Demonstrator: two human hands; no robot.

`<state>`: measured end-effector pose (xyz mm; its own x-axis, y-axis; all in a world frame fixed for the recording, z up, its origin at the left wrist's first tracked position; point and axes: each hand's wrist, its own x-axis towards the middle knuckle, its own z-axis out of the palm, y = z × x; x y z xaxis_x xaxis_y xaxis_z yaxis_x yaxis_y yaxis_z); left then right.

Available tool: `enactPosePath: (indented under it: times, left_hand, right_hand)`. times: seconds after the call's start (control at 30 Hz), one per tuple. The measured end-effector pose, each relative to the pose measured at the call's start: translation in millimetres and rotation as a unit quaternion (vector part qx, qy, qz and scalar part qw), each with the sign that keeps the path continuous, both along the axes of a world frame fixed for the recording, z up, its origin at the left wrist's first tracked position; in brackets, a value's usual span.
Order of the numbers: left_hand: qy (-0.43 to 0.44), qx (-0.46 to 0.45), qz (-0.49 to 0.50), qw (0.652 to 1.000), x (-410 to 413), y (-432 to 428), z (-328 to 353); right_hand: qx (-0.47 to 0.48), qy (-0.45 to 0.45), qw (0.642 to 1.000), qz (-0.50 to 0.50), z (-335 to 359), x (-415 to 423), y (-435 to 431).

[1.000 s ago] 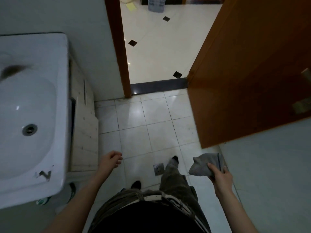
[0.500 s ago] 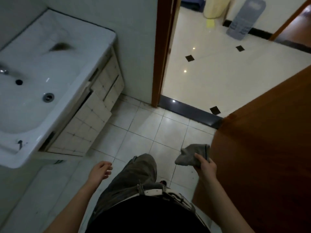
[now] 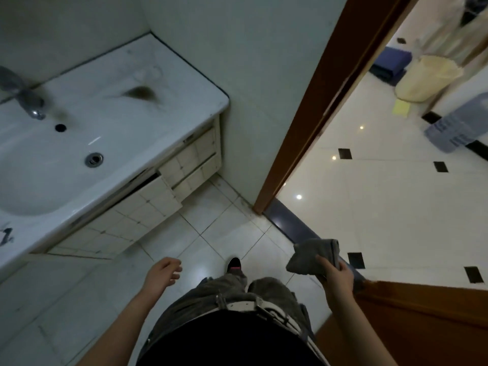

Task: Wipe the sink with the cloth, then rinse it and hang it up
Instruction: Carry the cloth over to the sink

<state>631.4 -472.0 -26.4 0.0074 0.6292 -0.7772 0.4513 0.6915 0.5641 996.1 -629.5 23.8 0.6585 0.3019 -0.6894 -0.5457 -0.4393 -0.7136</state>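
Observation:
A white sink on a tiled cabinet fills the upper left, with a metal tap at its back and a round drain in the basin. A dark smear lies on its flat right side. My right hand grips a folded grey cloth at lower right, well away from the sink. My left hand hangs below the cabinet with loosely curled fingers and holds nothing.
A cabinet door under the sink stands ajar. A brown door frame leads to a bright tiled room with a cream bin and a water bottle. The open brown door is at my lower right.
The view has swung round, so the sink now lies higher and nearer the middle. Both hands keep their pose; the right one still holds the cloth.

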Motion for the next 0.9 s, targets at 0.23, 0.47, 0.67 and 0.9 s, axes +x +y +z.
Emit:
enactPosePath:
  times: [0.23, 0.47, 0.67, 0.9]
  left_hand:
    - [-0.036, 0.054, 0.062, 0.996, 94.2, 63.9, 31.5]
    - [-0.019, 0.047, 0.254, 0.966, 138.3, 56.6, 30.2]
    - [0.009, 0.023, 0.377, 0.926, 155.1, 8.2, 31.0]
    - [0.021, 0.007, 0.471, 0.882, 155.2, -7.8, 25.4]
  right_hand:
    - [-0.012, -0.045, 0.992, 0.115, 11.2, 97.1, 88.6]
    - [-0.026, -0.088, 0.935, 0.343, 7.4, 133.9, 209.7]
    - [0.011, -0.080, 0.856, 0.511, 8.9, 106.5, 295.2]
    - [0.038, -0.027, 0.828, 0.559, 3.2, 51.7, 368.8]
